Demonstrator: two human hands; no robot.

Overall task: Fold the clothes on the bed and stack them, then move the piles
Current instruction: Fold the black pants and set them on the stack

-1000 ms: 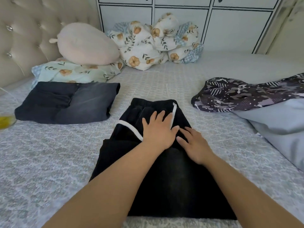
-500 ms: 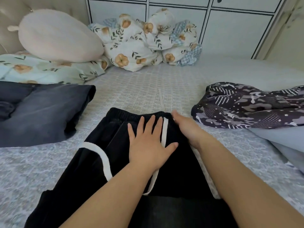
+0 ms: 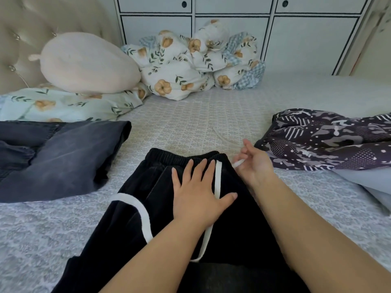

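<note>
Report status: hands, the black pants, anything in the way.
Left hand flat on black pants. Right hand pinching white drawstring at waistband. Patterned garment close right, not touching.

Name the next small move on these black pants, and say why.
Probably tuck the white drawstring over the waistband onto the black pants. The right hand pinches its end just off the pants' right edge, while the left hand lies flat on them, so the loose cord looks like what remains before folding.

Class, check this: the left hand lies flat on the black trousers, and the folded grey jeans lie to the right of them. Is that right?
Not quite. The left hand does lie flat on the black trousers, but the head view shows the grey jeans to the left of them; the patterned garment is on the right.
</note>
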